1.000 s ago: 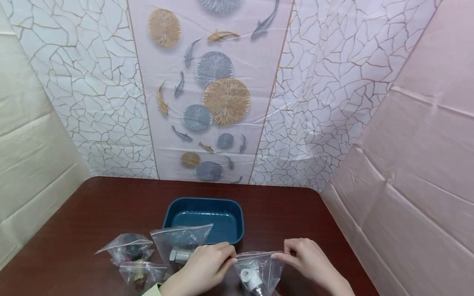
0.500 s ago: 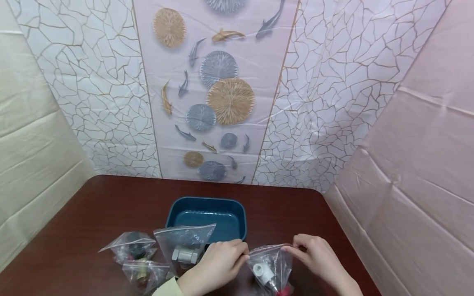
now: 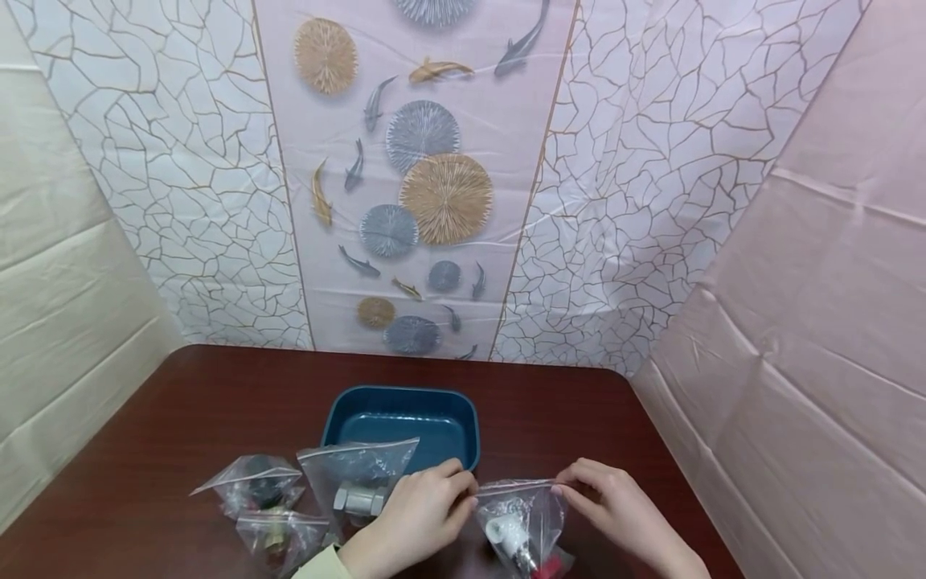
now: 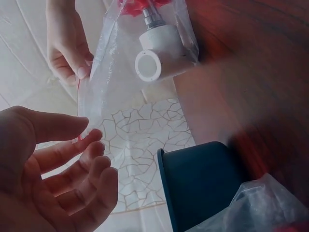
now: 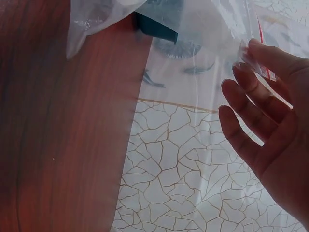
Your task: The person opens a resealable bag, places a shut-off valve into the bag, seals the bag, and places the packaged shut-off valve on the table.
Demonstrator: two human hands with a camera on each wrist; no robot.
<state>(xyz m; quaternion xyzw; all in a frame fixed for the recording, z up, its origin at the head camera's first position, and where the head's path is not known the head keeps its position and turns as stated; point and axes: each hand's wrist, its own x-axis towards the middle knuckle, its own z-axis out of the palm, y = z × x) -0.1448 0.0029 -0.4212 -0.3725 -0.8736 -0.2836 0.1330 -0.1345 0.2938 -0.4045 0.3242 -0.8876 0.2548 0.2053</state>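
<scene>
A clear zip bag (image 3: 537,508) hangs by its top edge between my two hands. Inside it lies a white plastic valve (image 4: 163,54) with a metal stem and a red handle (image 4: 140,6). My left hand (image 3: 415,515) pinches the bag's left top corner between thumb and forefinger, the other fingers loosely bent, as the left wrist view shows. At the opposite corner, my right hand (image 3: 615,507) pinches the red-lined zip strip with thumb and fingertips. The strip runs nearly straight from hand to hand in the head view.
Behind my left hand stands a blue tray (image 3: 472,418). A zip bag with a hex metal fitting (image 3: 359,500) leans at its front. Farther left lie a bag with a dark round part (image 3: 264,482) and one with a brass-coloured fitting (image 3: 275,537). Patterned cloth (image 3: 448,322) hangs behind the table.
Both hands keep their pinch on the bag. The bag moved right and up a little, then slightly back left, and the red handle came into the head view.
</scene>
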